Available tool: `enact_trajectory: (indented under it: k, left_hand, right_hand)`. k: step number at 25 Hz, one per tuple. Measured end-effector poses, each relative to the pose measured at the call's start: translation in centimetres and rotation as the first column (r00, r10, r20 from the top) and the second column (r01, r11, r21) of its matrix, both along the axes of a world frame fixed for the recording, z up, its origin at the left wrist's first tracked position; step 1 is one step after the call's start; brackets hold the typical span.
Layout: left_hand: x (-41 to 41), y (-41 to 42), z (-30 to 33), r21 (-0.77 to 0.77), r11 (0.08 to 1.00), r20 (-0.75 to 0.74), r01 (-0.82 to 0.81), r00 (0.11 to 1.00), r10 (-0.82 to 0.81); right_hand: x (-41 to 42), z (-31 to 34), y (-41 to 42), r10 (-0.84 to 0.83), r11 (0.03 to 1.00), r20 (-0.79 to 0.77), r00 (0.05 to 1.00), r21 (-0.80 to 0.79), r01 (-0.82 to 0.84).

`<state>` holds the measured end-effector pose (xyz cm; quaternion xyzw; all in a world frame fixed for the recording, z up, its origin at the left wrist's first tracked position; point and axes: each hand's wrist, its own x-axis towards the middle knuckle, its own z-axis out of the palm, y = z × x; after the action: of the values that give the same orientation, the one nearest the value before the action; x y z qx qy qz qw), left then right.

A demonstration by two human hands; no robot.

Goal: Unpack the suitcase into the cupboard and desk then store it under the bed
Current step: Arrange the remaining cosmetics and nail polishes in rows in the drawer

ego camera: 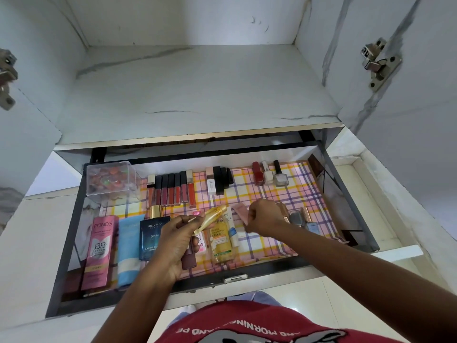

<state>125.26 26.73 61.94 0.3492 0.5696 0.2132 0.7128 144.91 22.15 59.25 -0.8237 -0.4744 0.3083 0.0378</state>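
An open cupboard drawer (351,184) with a checked liner holds cosmetics. My left hand (173,246) holds a small gold tube (212,217) above the drawer's middle, with a dark maroon item partly under the palm. My right hand (265,217) is curled over the liner right of the tube, its fingers on a pale pink tube (239,211). Below lie a yellow bottle (221,241), a blue perfume box (151,235), a pink cream box (97,251) and a light blue tube (128,251).
Lip glosses (173,190), black lipsticks (221,180) and nail polishes (269,174) line the drawer's back. A clear box (111,179) of small items sits back left. More small bottles (300,217) lie right of my right hand. A bare white shelf (197,95) is above.
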Motion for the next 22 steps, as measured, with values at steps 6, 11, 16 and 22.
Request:
enact_trajectory:
  k: [6, 11, 16, 22]
  left_hand:
    - [-0.2, -0.2, 0.0, 0.017, 1.000, -0.012, 0.013, 1.000, -0.013]
    - [-0.2, -0.3, 0.2, 0.031, 0.999, -0.021, 0.039, 0.999, -0.038]
    - [0.3, -0.4, 0.4, 0.021, 0.996, -0.018, 0.083, 0.996, -0.083]
    - [0.8, -0.3, 0.6, -0.059, 0.986, 0.064, 0.154, 0.987, -0.150]
  right_hand:
    - [-0.6, -1.9, 0.1, -0.130, 0.985, -0.117, 0.985, -0.131, 0.114]
    - [-0.1, -0.2, -0.7, -0.213, 0.965, -0.285, 0.934, -0.214, 0.154]
    - [1.0, 4.4, -0.8, -0.376, 0.890, -0.802, 0.465, -0.173, 0.422]
    - [2.0, 5.1, -1.0, -0.246, 0.932, -0.861, 0.444, -0.085, 0.352]
